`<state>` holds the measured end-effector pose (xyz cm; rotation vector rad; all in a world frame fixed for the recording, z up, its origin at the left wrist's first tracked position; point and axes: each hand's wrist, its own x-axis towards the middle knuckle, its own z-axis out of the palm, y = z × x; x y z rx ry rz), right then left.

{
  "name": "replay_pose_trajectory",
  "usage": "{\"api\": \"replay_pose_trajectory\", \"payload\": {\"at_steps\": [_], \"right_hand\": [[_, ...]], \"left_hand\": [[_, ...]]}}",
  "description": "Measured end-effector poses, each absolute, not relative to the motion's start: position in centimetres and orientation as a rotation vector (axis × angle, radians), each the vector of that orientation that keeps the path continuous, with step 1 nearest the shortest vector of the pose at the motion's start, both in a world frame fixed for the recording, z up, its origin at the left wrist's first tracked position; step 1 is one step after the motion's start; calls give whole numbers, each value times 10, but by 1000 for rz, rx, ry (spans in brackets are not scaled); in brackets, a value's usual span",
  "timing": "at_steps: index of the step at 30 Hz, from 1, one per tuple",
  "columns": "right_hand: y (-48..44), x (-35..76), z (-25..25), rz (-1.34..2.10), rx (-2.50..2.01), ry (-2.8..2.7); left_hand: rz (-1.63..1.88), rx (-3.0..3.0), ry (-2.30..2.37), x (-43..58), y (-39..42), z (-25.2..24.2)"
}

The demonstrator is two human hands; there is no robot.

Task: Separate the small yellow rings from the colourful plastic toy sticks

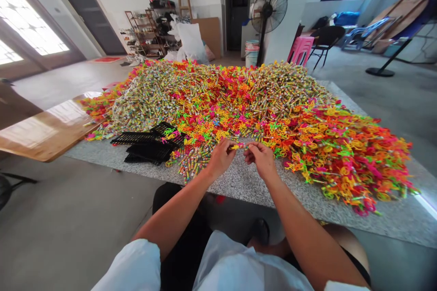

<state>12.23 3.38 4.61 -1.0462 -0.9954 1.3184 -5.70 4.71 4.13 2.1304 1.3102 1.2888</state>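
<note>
So both hands are up over the near part of the table here. The left hand [221,155] has thumb and finger pinched on a small yellow-and-pink plastic piece [238,146], which sits right between the two sets of fingertips. The right hand [261,157] has its fingers curled in narrow at the piece's other end; can't tell if they really grip it or just meet it.

What could go wrong, imo: the thing's tiny, so an off-angle push or a weak pinch could pop it loose, and among all those lookalikes good luck finding it. The loose printed tubes [191,163] lie just left of the left fingers, so a sweeping forearm might knock some off the near edge. The heap of bright plastic pieces [351,154] right of the right fingers spreads close to the table's edge too, and a bump could start a slide.

Surface is a speckled grey tabletop [246,182], bare just below the fingers. Black slotted trays [148,145] are stacked further left, with a big mound of tubes [146,93] beyond them. Off past that on the left, a glossy wooden board [34,136]. Room-wise, well beyond the fingers: a pedestal fan [268,11], a cluttered shelf rack [150,32], and pink stools [302,50] off to the right.
</note>
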Motion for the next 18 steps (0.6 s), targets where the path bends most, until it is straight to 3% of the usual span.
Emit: {"api": "replay_pose_trajectory", "payload": {"at_steps": [9, 18], "right_hand": [[33, 122, 35, 1356, -1087, -855], [33, 124, 39, 1474, -1117, -837]], "left_hand": [[1034, 1857, 1297, -56, 53, 30], [956, 2019, 1231, -58, 54, 29]]}}
